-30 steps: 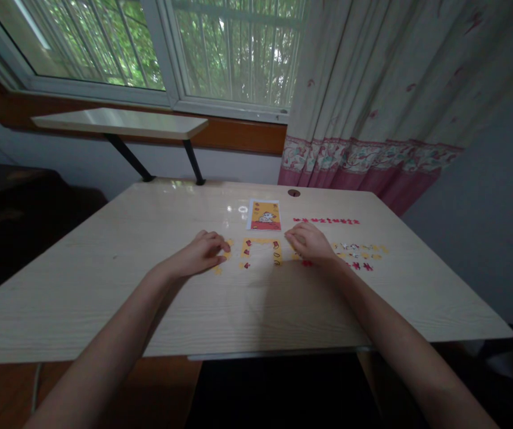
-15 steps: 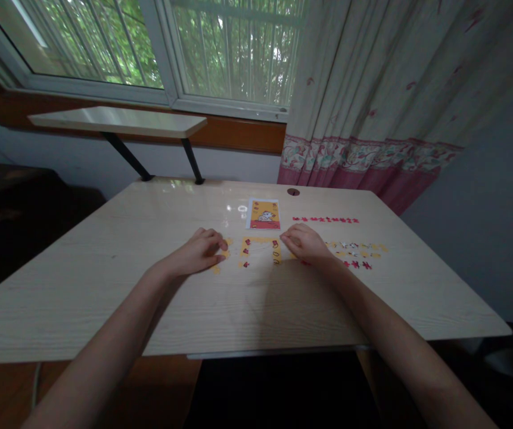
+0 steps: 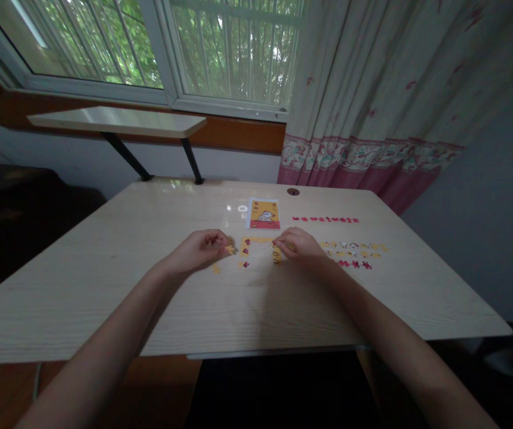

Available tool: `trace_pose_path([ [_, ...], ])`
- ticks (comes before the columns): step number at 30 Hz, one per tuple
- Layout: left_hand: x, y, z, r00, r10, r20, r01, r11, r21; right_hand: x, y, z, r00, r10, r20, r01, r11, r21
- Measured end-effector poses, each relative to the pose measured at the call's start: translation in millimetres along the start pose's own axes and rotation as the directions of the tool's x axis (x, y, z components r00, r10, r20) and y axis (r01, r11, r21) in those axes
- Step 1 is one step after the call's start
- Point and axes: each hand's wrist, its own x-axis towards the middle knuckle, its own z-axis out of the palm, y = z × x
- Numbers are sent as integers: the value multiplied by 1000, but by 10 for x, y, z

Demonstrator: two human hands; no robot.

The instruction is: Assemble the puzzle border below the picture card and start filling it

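A partly built yellow jigsaw frame [image 3: 260, 250] lies on the pale wooden table [image 3: 149, 286] between my hands. My left hand [image 3: 198, 249] is curled and pinches a small yellow puzzle piece [image 3: 230, 248] just left of the frame. My right hand [image 3: 298, 243] rests with bent fingers pressed together at the frame's right edge; what its fingertips hold is hidden. One loose yellow piece [image 3: 215, 269] lies below my left hand.
A picture card [image 3: 264, 214] lies beyond the frame. A row of red pieces [image 3: 325, 219] and rows of yellow, white and red pieces [image 3: 357, 253] lie to the right. A cable hole [image 3: 292, 192], a raised shelf [image 3: 117, 121], window and curtain stand behind.
My left hand has lifted and turned, now pinching a yellow piece near the frame. My right hand has slid left to the frame's right edge.
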Motion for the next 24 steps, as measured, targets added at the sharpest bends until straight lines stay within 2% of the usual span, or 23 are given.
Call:
trace_pose_path([
  [3,29,54,112,990,-112,-87,82,952,-294,20,-153,71,996,-40,-75,42,999,31],
  [6,68,82,228,990,-136,-47,110,925,-365,57,-373,129,994,-62,-93,64,998,25],
  [9,96,69,318,995,-95,0,89,933,-349,86,-548,157,998,-53,-24,53,999,-12],
  [12,107,51,352,998,-57,4,55,939,-339,92,-616,161,999,-24,23,24,999,-33],
  [20,80,29,350,998,-20,52,36,942,-333,87,-607,144,998,-50,-32,49,998,-50],
  [22,67,-21,317,999,9,37,0,970,-244,75,-607,155,1000,-7,-24,7,999,-33],
  [24,53,-66,256,999,48,-11,-48,997,-65,48,-608,181,999,47,14,-47,999,16],
])
